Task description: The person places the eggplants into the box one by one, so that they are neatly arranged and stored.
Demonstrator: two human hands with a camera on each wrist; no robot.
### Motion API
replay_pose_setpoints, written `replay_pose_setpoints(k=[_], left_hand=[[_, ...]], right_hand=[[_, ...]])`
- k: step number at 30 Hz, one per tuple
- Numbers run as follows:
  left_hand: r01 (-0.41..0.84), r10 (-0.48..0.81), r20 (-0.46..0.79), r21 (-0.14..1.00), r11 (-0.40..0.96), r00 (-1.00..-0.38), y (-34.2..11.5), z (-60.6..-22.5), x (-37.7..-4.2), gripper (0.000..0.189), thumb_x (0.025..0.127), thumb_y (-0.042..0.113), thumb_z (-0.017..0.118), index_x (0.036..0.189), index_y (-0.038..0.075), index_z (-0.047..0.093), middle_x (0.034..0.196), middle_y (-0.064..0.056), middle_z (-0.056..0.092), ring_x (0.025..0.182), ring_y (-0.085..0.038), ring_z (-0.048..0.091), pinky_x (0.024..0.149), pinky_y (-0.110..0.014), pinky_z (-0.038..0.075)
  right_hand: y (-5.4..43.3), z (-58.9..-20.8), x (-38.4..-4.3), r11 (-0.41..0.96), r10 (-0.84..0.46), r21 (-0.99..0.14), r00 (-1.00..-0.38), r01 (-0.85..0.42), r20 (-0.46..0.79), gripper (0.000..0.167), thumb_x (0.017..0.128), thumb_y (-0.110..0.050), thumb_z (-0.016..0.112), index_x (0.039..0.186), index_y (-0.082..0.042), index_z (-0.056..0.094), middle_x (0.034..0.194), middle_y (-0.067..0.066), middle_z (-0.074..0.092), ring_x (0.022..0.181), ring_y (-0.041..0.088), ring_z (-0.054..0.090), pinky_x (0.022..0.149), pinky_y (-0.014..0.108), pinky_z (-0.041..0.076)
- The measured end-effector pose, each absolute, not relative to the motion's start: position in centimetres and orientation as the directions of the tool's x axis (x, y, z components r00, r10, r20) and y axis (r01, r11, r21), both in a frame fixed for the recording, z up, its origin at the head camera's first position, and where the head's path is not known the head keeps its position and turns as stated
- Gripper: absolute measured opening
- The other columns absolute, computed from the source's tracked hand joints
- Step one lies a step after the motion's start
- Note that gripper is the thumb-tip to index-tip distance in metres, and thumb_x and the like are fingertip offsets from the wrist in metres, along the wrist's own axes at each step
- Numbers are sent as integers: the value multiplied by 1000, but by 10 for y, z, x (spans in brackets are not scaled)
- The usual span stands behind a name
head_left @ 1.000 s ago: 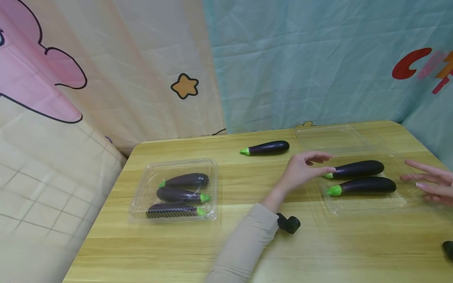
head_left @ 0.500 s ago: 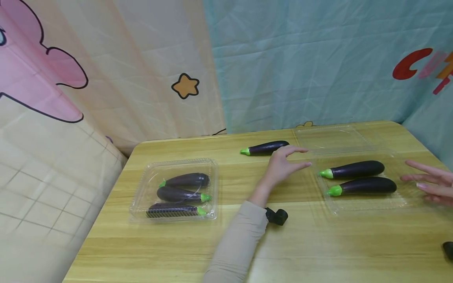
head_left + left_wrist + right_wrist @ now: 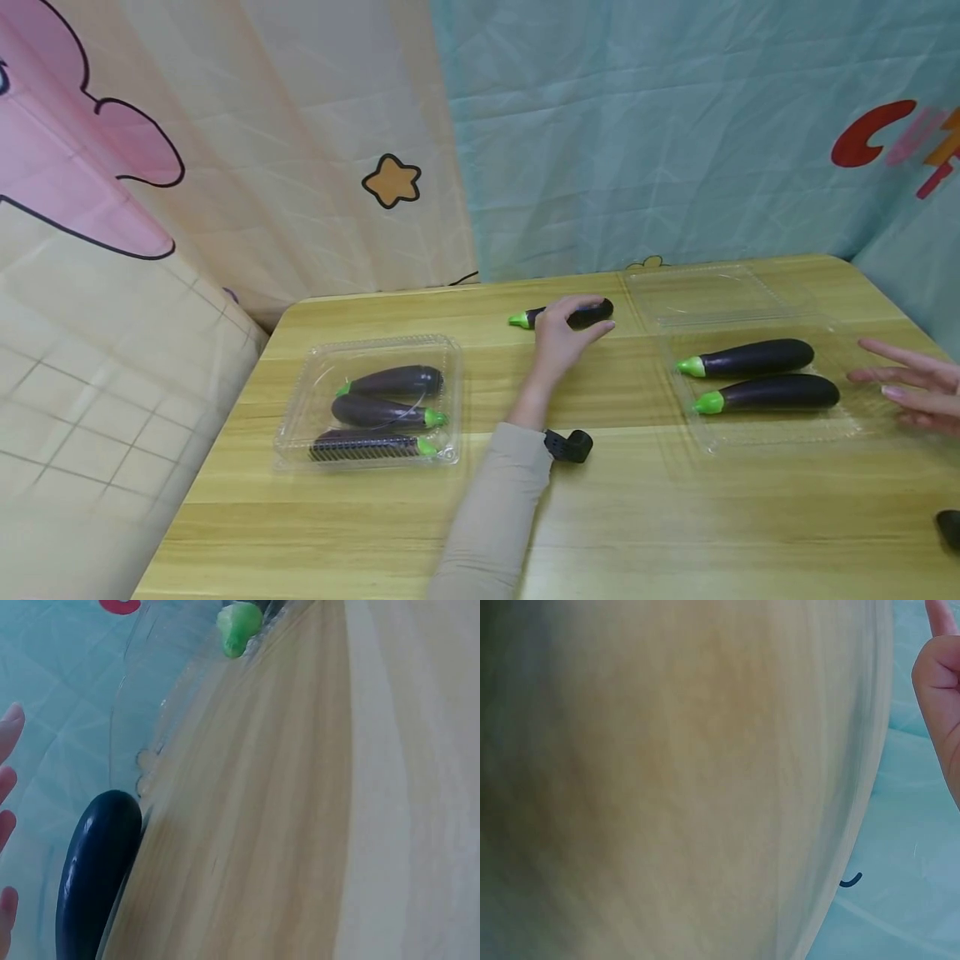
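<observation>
A single eggplant (image 3: 592, 314) with a green stem lies at the back of the table. My left hand (image 3: 558, 337) is over it, thumb and fingers apart, overlapping its middle in the head view. The left wrist view shows the fingertips (image 3: 7, 825) off to one side of the dark eggplant (image 3: 97, 877), not wrapped round it. To the right, two eggplants (image 3: 776, 392) lie side by side in an opened clear plastic clamshell box (image 3: 780, 442). My right hand (image 3: 918, 387), fingers spread, is at the box's right side and holds nothing.
A closed clear clamshell box (image 3: 300, 408) with three eggplants (image 3: 386, 412) stands on the left of the wooden table (image 3: 360, 533). The opened box's lid (image 3: 705, 292) lies back toward the printed curtain (image 3: 645, 133) behind the table.
My left hand has moved left from the stems in the opened box to the lone eggplant at the back. The right hand and the eggplants have stayed in place.
</observation>
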State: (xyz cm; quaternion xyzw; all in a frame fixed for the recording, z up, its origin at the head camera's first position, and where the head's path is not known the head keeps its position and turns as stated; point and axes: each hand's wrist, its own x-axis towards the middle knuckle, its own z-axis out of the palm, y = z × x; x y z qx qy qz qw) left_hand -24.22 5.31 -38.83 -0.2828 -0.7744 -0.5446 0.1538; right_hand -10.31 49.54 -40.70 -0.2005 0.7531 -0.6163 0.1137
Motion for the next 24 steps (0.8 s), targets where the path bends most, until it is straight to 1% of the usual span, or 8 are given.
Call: replay_pose_setpoints(k=[4, 9, 14, 17, 21, 24], left_hand=[[579, 224, 534, 760, 295, -815, 48, -393, -248, 36, 74, 20, 80, 107, 9, 70, 106, -2, 67, 101, -12, 59, 89, -24, 41], [540, 192, 506, 766, 349, -841, 41, -396, -252, 35, 74, 22, 80, 106, 11, 71, 106, -1, 68, 101, -14, 58, 89, -26, 40], [525, 152, 509, 757, 390, -847, 35, -398, -256, 36, 73, 22, 81, 106, 10, 71, 106, 0, 68, 101, -14, 59, 92, -35, 35], [494, 116, 496, 755, 431, -861, 33, -400, -256, 36, 73, 23, 80, 106, 12, 71, 107, 2, 67, 102, -13, 59, 93, -40, 32], [439, 72, 470, 745, 502, -880, 32, -400, -257, 34, 75, 23, 79, 107, 17, 71, 109, 3, 67, 105, -15, 57, 94, -43, 29], [400, 54, 445, 738, 544, -894, 31, -399, -258, 34, 76, 24, 78, 108, 18, 70, 111, 2, 66, 107, -16, 57, 94, -45, 28]], right_hand=[[495, -407, -103, 169, -439, -971, -895, -166, 77, 74, 94, 17, 31, 149, -32, 21, 122, -21, 55, 48, 25, 27, 40, 37, 28], [495, -407, -103, 163, -448, -969, -889, -185, 94, 74, 93, 19, 30, 150, -28, 19, 123, -18, 56, 48, 26, 27, 40, 37, 28], [495, -407, -102, 189, -431, -967, -899, -169, 73, 74, 94, 18, 31, 150, -30, 19, 122, -20, 56, 49, 25, 30, 40, 36, 29], [495, -406, -101, 211, -412, -964, -909, -163, 63, 74, 94, 17, 32, 149, -31, 20, 121, -21, 56, 49, 25, 31, 40, 36, 30], [495, -406, -102, 185, -424, -968, -902, -172, 80, 74, 94, 18, 31, 149, -30, 20, 122, -19, 56, 48, 25, 29, 40, 36, 29], [494, -406, -103, 151, -443, -972, -891, -177, 94, 75, 93, 19, 30, 150, -28, 19, 123, -17, 56, 47, 25, 27, 40, 37, 28]])
